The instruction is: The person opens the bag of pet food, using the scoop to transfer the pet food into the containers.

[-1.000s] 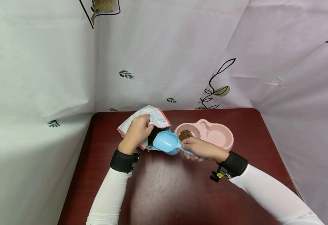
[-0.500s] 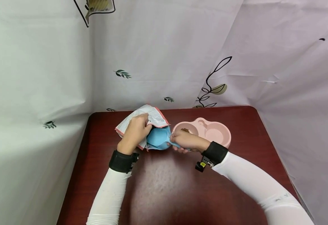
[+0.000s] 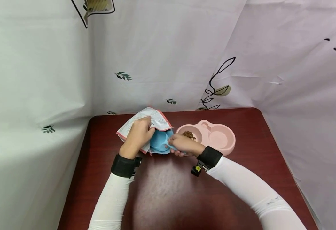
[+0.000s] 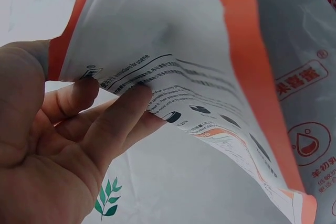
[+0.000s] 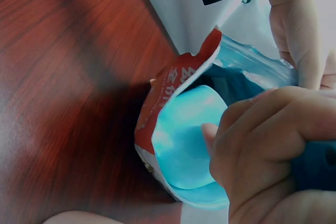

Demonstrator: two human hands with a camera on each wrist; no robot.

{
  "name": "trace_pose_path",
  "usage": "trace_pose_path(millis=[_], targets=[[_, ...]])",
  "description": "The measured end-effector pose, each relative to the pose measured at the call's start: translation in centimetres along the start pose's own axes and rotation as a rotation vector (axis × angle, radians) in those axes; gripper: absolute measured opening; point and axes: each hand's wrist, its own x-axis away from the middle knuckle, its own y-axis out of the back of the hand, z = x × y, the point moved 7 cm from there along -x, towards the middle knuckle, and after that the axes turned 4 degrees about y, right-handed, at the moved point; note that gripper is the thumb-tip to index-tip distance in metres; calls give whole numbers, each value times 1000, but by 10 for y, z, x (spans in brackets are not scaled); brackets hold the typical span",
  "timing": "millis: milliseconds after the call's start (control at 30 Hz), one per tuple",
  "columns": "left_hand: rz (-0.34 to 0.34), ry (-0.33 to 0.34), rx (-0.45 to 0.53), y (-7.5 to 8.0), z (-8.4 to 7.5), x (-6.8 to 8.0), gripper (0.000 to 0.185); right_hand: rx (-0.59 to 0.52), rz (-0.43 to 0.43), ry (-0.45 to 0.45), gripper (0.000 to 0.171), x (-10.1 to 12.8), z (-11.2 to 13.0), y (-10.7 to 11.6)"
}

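Observation:
A white bag with red-orange edges lies on its side, its mouth facing right. My left hand pinches the upper edge of that mouth; in the left wrist view the fingers bend against the printed panel. Inside the opening sits the bowl of a light blue scoop. Its handle is gripped by my right hand, which stands at the bag's mouth. What the scoop's far end touches in the bag is hidden. Just behind my right hand, brown kibble lies in the left hollow of a pink double bowl.
All of this rests toward the back of a dark red wooden table. White curtain-like sheets with leaf prints rise behind the table and along both sides. The pink bowl's right hollow shows bare pink.
My right hand has moved left, carrying the scoop from the bag's mouth deeper inside. The left hand keeps its hold on the bag. The whole view has shifted slightly.

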Motion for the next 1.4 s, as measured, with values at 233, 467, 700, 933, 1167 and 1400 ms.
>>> trace_pose_path(millis=[233, 467, 700, 933, 1167, 1400], targets=[[-1, -9, 5, -3, -1, 0, 32, -61, -30, 29, 36, -6, -7, -2], [-4, -3, 10, -2, -1, 3, 32, -109, -42, 68, 32, -11, -15, -9], [14, 15, 9, -2, 1, 2, 32, -153, -60, 85, 32, -16, -20, -14], [16, 3, 16, -2, -1, 1, 32, -182, -73, 109, 33, -22, -24, -17], [13, -14, 21, -4, -3, 1, 30, -213, -89, 134, 38, -26, -26, -20], [11, 15, 46, 0, 0, 1, 28, -223, -76, 151, 36, -28, -28, -20]])
